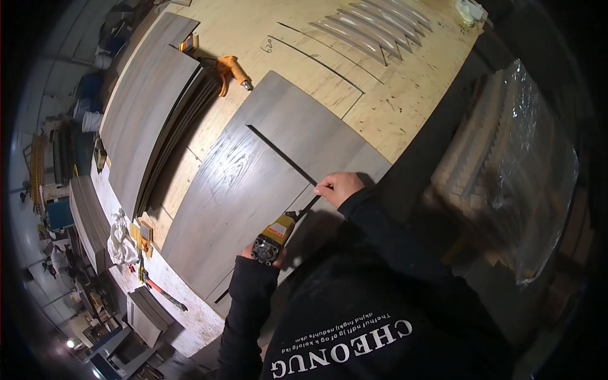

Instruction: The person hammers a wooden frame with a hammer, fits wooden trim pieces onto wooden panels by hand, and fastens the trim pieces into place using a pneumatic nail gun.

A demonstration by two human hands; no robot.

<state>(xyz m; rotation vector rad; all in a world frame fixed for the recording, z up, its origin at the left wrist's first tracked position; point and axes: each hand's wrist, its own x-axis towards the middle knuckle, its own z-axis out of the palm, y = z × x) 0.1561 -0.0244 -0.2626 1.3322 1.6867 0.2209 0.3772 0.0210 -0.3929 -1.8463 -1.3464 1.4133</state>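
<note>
A broad grey wood-grain panel [221, 209] with a curved edge lies on the plywood bench in front of me. Across its face runs a thin black strip [278, 152], its far end resting on the panel. My right hand [341, 188] pinches that strip between thumb and fingertips, near the panel's right part. In my left hand [280, 258] is a yellow-and-black power tool [277, 230], its nose pointing toward the strip just below the right hand. The tool's body hides most of the left fingers. Whether its tip touches the strip or panel, I cannot tell.
Similar grey panels [149, 82] are stacked at left, beside an orange pistol-shaped tool [232, 71]. Curved wooden pieces [370, 28] and thin dark strips [316, 60] lie at the far side. Plastic-wrapped stacked parts [506, 171] stand to the right. A white cloth [121, 239] sits at left.
</note>
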